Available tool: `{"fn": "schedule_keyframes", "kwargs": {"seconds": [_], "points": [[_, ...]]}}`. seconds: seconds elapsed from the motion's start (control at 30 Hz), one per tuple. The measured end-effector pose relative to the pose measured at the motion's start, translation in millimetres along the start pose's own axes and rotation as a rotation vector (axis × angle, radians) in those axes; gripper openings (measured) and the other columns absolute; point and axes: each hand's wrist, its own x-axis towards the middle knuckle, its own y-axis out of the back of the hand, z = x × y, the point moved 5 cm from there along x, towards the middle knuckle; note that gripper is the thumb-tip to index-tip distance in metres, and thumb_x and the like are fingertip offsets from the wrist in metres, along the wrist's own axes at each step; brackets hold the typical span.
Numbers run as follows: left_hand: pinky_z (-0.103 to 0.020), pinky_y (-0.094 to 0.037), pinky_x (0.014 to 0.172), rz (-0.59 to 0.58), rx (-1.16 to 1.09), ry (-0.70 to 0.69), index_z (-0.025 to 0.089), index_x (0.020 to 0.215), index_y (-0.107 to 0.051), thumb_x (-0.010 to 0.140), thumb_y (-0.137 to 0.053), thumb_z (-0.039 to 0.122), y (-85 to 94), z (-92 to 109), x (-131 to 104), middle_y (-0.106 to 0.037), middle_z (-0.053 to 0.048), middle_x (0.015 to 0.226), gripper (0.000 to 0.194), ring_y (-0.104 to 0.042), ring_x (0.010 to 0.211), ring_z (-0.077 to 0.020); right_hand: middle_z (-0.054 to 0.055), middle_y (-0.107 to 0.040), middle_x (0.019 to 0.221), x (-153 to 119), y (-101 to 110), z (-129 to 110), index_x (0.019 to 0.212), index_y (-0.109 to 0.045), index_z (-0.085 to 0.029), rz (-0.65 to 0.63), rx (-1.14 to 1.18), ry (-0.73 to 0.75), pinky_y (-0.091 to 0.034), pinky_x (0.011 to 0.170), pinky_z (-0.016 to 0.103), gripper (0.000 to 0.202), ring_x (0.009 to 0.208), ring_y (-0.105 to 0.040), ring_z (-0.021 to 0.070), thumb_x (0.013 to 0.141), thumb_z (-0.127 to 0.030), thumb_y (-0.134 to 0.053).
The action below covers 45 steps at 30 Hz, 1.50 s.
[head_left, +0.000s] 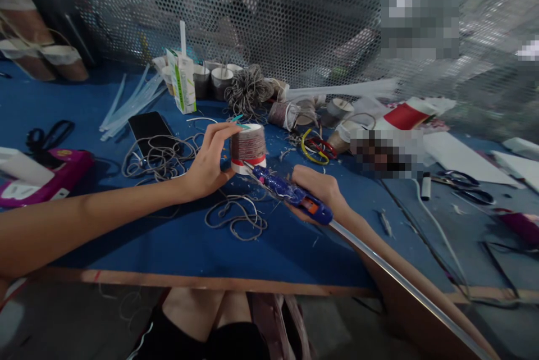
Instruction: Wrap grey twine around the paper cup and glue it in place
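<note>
My left hand is closed around the far left side of a small paper cup, wrapped in brown cord with a red band low down. My right hand grips a blue hot glue gun, whose metal nozzle meets the cup's lower edge or lies just in front of it; I cannot tell which. A long clear glue stick runs out of the gun's back toward the lower right. Loose grey cord lies curled below the cup, and more cord lies beside my left wrist.
A phone and glue sticks lie left. Behind the cup stand a drink carton, a cord bundle and several cups. Scissors and a cable lie right. A perforated metal screen closes off the back.
</note>
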Motion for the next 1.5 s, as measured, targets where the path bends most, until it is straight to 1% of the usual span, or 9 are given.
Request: {"fn": "schedule_keyframes", "kwargs": {"seconds": [0.17, 0.37, 0.53, 0.7, 0.8, 0.97, 1.23, 1.4, 1.5], "points": [[-0.054, -0.053, 0.105, -0.011, 0.014, 0.018, 0.027, 0.137, -0.038, 0.081, -0.070, 0.019, -0.2, -1, -1, -0.050, -0.011, 0.127, 0.065, -0.051, 0.123, -0.0280, -0.002, -0.042, 0.067, -1, 0, 2, 0.077, -0.041, -0.023, 0.035, 0.017, -0.015, -0.031, 0.053, 0.024, 0.021, 0.061, -0.039, 0.0122, 0.089, -0.029, -0.057], [-0.053, -0.053, 0.105, 0.011, -0.004, 0.019, 0.026, 0.136, -0.040, 0.083, -0.069, 0.021, -0.1, -1, -1, -0.050, -0.011, 0.126, 0.061, -0.051, 0.122, -0.0271, -0.002, -0.043, 0.068, -2, -1, 2, 0.077, -0.040, -0.024, 0.022, -0.007, -0.024, -0.032, 0.054, 0.024, 0.023, 0.060, -0.040, 0.0126, 0.091, -0.031, -0.058], [-0.054, -0.053, 0.105, -0.003, -0.008, 0.025, 0.027, 0.136, -0.039, 0.080, -0.070, 0.018, 0.0, -1, -1, -0.049, -0.010, 0.126, 0.065, -0.051, 0.123, -0.0274, -0.002, -0.044, 0.066, -3, -2, 3, 0.074, -0.041, -0.023, 0.001, -0.025, -0.076, -0.031, 0.054, 0.024, 0.021, 0.060, -0.040, 0.0126, 0.091, -0.027, -0.054], [-0.050, -0.055, 0.103, 0.014, 0.009, 0.003, 0.025, 0.134, -0.041, 0.077, -0.072, 0.017, 1.6, 0, 1, -0.050, -0.011, 0.124, 0.066, -0.053, 0.121, -0.0261, -0.003, -0.044, 0.066, -4, -1, 4, 0.075, -0.040, -0.023, 0.020, -0.044, -0.043, -0.031, 0.053, 0.024, 0.022, 0.058, -0.039, 0.0121, 0.089, -0.028, -0.057], [-0.050, -0.055, 0.103, 0.019, 0.005, 0.032, 0.025, 0.134, -0.041, 0.077, -0.072, 0.018, 0.9, -1, 0, -0.050, -0.010, 0.125, 0.065, -0.052, 0.121, -0.0261, -0.002, -0.044, 0.066, -5, 0, 6, 0.074, -0.039, -0.024, 0.018, -0.052, -0.042, -0.030, 0.054, 0.024, 0.021, 0.058, -0.039, 0.0124, 0.088, -0.027, -0.054], [-0.049, -0.056, 0.102, 0.046, -0.003, 0.065, 0.024, 0.132, -0.042, 0.078, -0.069, 0.017, 0.7, 0, 0, -0.051, -0.010, 0.124, 0.061, -0.052, 0.121, -0.0257, -0.003, -0.042, 0.065, -6, 2, 8, 0.073, -0.036, -0.024, 0.018, -0.036, -0.055, -0.028, 0.053, 0.024, 0.021, 0.056, -0.035, 0.0114, 0.081, -0.027, -0.055], [-0.048, -0.056, 0.101, 0.074, -0.022, 0.046, 0.023, 0.131, -0.042, 0.074, -0.070, 0.013, 1.3, -1, 0, -0.051, -0.010, 0.123, 0.064, -0.053, 0.120, -0.0257, -0.005, -0.037, 0.065, -4, 9, 4, 0.075, -0.036, -0.024, 0.088, -0.056, 0.019, -0.026, 0.050, 0.023, 0.020, 0.053, -0.030, 0.0098, 0.078, -0.024, -0.056], [-0.051, -0.055, 0.104, 0.063, -0.052, 0.076, 0.025, 0.132, -0.042, 0.076, -0.072, 0.018, 1.6, -5, -2, -0.051, -0.010, 0.123, 0.064, -0.053, 0.121, -0.0267, -0.004, -0.034, 0.066, -2, 13, -1, 0.073, -0.033, -0.024, 0.098, -0.056, -0.116, -0.027, 0.054, 0.025, 0.021, 0.056, -0.030, 0.0114, 0.081, -0.025, -0.053], [-0.051, -0.054, 0.105, 0.058, -0.073, 0.092, 0.025, 0.132, -0.042, 0.076, -0.073, 0.020, 1.5, -6, -3, -0.051, -0.011, 0.124, 0.064, -0.053, 0.122, -0.0275, -0.004, -0.033, 0.066, -1, 14, -5, 0.073, -0.031, -0.024, 0.078, -0.051, -0.177, -0.028, 0.055, 0.026, 0.022, 0.057, -0.030, 0.0119, 0.081, -0.026, -0.051]]}}
